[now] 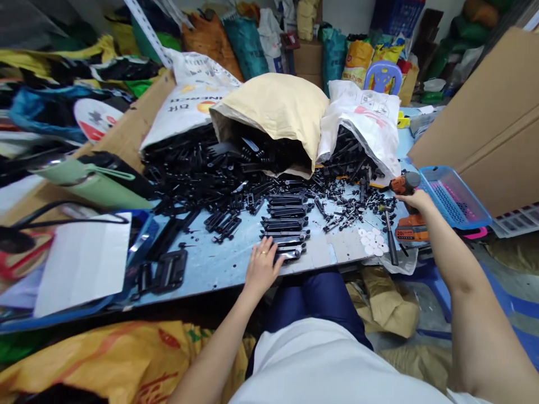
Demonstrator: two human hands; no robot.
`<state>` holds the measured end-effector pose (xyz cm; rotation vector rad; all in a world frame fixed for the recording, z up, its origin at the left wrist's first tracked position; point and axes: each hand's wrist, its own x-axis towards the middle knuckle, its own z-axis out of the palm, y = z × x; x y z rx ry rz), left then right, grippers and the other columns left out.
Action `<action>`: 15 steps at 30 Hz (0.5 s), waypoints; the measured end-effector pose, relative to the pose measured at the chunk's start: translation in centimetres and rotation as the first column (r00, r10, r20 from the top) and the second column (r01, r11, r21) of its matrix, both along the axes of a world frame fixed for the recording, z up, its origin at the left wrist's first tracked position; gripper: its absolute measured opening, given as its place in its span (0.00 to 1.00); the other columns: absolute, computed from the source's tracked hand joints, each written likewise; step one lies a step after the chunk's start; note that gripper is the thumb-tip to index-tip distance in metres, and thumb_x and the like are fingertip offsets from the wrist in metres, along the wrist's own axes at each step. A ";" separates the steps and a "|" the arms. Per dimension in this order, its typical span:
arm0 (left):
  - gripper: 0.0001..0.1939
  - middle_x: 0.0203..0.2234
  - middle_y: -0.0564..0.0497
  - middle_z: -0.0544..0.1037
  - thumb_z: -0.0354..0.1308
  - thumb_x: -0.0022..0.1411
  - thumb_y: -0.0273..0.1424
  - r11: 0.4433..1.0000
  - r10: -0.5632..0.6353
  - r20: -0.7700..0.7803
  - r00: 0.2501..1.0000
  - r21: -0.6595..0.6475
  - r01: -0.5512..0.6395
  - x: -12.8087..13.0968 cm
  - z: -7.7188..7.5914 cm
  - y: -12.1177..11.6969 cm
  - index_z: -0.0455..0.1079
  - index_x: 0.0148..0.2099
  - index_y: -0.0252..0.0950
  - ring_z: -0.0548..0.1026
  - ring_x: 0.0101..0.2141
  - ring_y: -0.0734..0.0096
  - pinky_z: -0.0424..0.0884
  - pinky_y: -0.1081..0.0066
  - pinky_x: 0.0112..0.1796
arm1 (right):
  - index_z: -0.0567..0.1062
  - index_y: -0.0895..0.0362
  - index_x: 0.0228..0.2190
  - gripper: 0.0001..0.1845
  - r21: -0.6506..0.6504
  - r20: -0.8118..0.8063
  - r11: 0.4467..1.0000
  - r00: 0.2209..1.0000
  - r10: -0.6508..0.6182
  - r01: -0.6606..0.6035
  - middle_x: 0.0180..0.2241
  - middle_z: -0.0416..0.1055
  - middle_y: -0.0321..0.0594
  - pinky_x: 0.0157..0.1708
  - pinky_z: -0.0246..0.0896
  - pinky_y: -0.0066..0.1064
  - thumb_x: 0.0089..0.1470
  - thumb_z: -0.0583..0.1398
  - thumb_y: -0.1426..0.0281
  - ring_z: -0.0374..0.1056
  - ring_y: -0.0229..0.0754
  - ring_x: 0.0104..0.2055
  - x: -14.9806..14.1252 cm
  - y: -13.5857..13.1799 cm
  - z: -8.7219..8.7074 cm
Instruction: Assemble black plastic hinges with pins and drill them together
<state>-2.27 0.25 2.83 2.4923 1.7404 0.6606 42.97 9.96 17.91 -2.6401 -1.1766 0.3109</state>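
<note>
The left hand (261, 268), loosely spread, is touching the near black brackets (291, 253), best kept aligned; the right hand (416, 202) is gripping the cordless drill (411, 229).

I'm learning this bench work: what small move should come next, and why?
Probably bring the orange drill toward the row of black parts: the right hand appears to grip its handle, while the left hand rests at the row's near end.

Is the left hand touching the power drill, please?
No, the right hand is on the power drill; the left hand is at the near end of the black parts in a row.
</note>
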 end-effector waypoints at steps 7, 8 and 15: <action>0.17 0.31 0.42 0.76 0.43 0.63 0.36 0.983 0.178 0.160 0.971 -0.074 -0.168 -3.3 -0.6 -1.9 0.70 0.38 0.34 0.74 0.33 0.60 0.69 0.64 0.36 | 0.73 0.63 0.39 0.22 0.172 0.439 0.955 0.886 0.147 -0.243 0.39 0.71 0.57 0.41 0.59 0.44 0.54 0.52 0.58 0.65 0.56 0.45 -6.0 -1.5 0.1; 0.16 0.31 0.43 0.76 0.43 0.63 0.36 0.979 0.194 0.180 0.964 -0.106 -0.177 -3.2 -0.6 -1.8 0.70 0.38 0.35 0.74 0.33 0.61 0.69 0.65 0.36 | 0.73 0.62 0.39 0.20 0.175 0.426 0.916 0.866 0.261 -0.361 0.40 0.71 0.55 0.43 0.58 0.43 0.55 0.51 0.61 0.65 0.54 0.45 -7.8 -1.0 -0.5; 0.14 0.34 0.41 0.75 0.46 0.61 0.36 0.925 0.360 0.298 0.884 -0.238 -0.296 -2.1 0.8 -1.7 0.70 0.38 0.36 0.73 0.38 0.57 0.69 0.62 0.40 | 0.71 0.60 0.45 0.17 -0.099 0.157 0.423 0.406 0.900 -0.901 0.48 0.67 0.50 0.49 0.55 0.34 0.56 0.51 0.70 0.59 0.48 0.52 -24.2 4.8 -5.1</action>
